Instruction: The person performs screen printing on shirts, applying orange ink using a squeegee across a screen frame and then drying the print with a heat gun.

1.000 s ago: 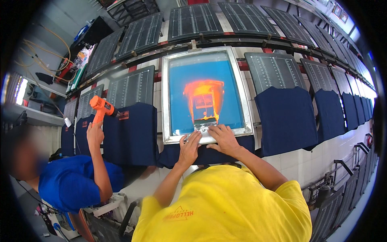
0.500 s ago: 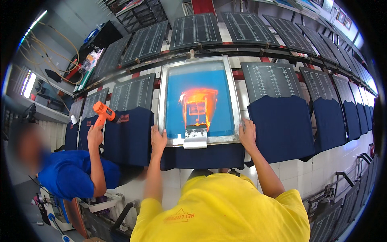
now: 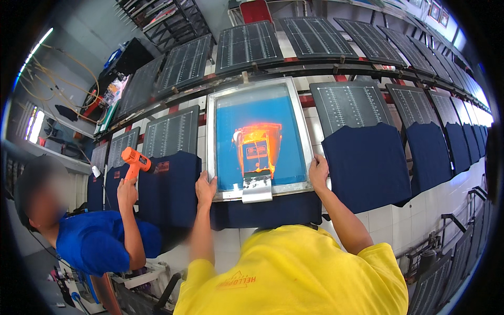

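Note:
My left hand (image 3: 206, 189) grips the left edge of a metal-framed printing screen (image 3: 303, 134), thumb toward the rim. On the opposite edge, my right hand (image 3: 318, 172) holds the frame in the same way. Bright orange ink (image 3: 266, 137) lies on the blue mesh (image 3: 231, 115), with a small printed design showing in it. A metal-handled squeegee (image 3: 258, 190) rests at the near end of the screen, its handle over the near rim. Beneath the frame, part of a navy shirt (image 3: 262, 214) sticks out on my side.
To the left, a co-worker in blue holds an orange heat gun (image 3: 137, 160) over a navy shirt (image 3: 173, 181) with a small orange print. Another navy shirt (image 3: 365, 165) lies on a dark board (image 3: 350, 105) at right. Rows of marked boards (image 3: 248, 44) stretch behind.
The head view has shifted slightly, so the screen and boards sit a little differently in it. Both my hands keep their hold on the frame; the co-worker still holds the heat gun.

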`<state>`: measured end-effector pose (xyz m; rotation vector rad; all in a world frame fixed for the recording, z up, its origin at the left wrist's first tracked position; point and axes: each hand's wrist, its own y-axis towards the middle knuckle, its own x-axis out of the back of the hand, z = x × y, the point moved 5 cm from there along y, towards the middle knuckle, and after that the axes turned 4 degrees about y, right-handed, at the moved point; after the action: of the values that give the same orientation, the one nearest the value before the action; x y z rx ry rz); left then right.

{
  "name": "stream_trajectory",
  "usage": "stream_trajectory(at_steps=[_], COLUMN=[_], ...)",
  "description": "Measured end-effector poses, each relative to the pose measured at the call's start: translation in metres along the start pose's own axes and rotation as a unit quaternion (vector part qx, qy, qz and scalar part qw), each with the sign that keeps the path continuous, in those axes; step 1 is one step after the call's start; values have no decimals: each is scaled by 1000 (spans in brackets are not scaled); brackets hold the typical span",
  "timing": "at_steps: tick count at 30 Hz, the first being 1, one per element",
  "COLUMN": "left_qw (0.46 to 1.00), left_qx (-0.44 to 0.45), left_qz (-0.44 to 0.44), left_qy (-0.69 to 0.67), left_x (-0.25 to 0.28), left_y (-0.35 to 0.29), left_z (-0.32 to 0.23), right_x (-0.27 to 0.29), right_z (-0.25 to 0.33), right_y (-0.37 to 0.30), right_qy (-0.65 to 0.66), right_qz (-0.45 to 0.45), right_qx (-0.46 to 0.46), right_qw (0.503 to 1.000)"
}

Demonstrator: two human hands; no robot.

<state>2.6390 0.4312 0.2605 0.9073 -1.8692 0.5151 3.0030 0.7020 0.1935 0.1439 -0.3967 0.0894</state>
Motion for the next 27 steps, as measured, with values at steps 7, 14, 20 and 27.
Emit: stream_trajectory(at_steps=[7,14,20,27], left_qw=[999,997,994,982], left_qx=[1,-10,1,72], left_qz=[-43,-59,-77,-38], left_qy=[-6,-54,-83,-172], left_x=[-8,-1,-2,-8], left_y=[8,12,9,-76], left_z=[16,6,15,-87], right_x=[-3,-1,22,114], right_z=[14,2,21,5], right_y=[-2,3,2,23], right_qy=[-30,-28,7,34], right_qz=[11,6,21,62], right_qx=[-4,-5,-23,-47], right_qw=[999,1000,999,996])
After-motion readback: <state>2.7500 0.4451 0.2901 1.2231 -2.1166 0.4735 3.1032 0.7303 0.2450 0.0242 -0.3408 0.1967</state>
